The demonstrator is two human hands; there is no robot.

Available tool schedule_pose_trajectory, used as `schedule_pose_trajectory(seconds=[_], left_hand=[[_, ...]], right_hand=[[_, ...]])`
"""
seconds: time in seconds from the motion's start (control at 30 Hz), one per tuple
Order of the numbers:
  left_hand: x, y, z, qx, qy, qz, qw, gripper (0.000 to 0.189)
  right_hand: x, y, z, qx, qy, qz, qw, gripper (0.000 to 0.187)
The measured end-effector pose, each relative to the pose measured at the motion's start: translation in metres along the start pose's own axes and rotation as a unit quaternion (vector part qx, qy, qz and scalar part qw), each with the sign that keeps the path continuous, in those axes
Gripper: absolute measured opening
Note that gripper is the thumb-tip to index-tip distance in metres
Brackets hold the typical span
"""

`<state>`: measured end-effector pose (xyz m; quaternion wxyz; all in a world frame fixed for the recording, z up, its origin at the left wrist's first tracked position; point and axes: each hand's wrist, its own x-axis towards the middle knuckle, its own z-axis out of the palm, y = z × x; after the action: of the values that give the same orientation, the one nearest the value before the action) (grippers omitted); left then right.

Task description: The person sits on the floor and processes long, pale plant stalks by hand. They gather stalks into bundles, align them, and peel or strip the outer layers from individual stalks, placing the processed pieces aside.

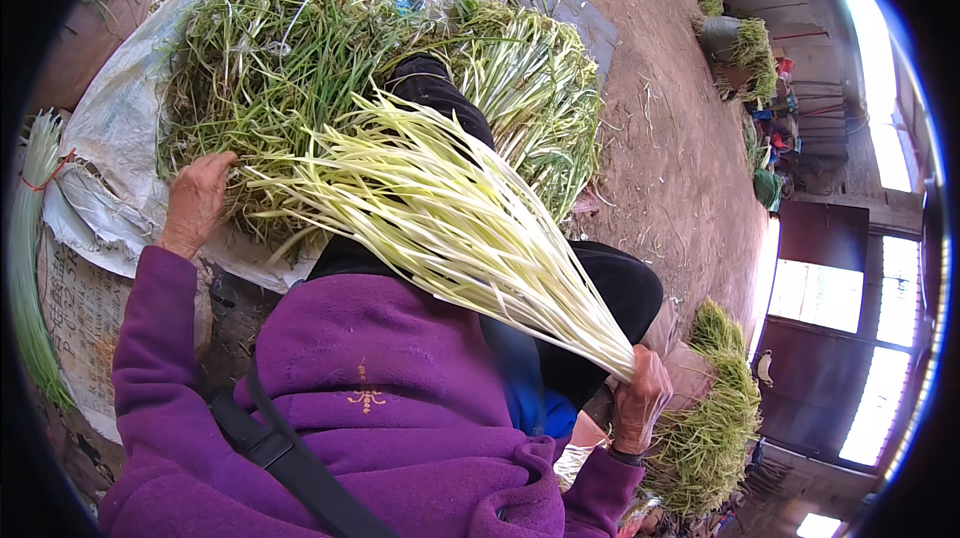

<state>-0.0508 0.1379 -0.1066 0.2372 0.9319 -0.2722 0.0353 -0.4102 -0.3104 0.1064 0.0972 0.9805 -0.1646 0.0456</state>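
Observation:
My right hand (641, 399) grips a large bunch of long white-and-yellow leaf stalks (465, 215), probably blanched garlic chives, by its white base ends. The bunch lies aslant over my lap, its pale yellow tips fanned out to the upper left. My left hand (199, 197) is at the near left edge of a heap of green and withered leaves (255, 73), close to the bunch's tips. Its fingertips are bent against the leaves; whether they pinch any is hidden. Paler stalks (525, 80) lie on the heap's right side, beyond my leg (431, 92).
A white woven plastic sheet (112, 133) lies under the heap. At far left a bundle (34, 253) tied with red string rests on a printed sack (82, 313). Another leaf pile (709, 418) stands right of my right hand. Bare earth floor (660, 155) extends beyond.

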Motion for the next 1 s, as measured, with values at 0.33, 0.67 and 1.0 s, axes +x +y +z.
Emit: schedule_pose_trajectory(seconds=[0.33, 0.67, 1.0], left_hand=[[0.023, 0.042, -0.032, -0.242, 0.009, -0.032, 0.970, 0.021], [0.030, 0.073, -0.043, -0.286, 0.007, 0.023, 0.958, 0.012], [0.034, 0.078, -0.041, -0.269, -0.021, 0.005, 0.963, 0.007]], right_hand=[[-0.031, 0.030, 0.012, -0.031, 0.016, 0.029, 0.999, 0.011], [-0.046, 0.044, 0.020, -0.039, 0.038, 0.043, 0.998, 0.013], [-0.060, 0.056, 0.018, -0.045, 0.027, 0.063, 0.997, 0.021]])
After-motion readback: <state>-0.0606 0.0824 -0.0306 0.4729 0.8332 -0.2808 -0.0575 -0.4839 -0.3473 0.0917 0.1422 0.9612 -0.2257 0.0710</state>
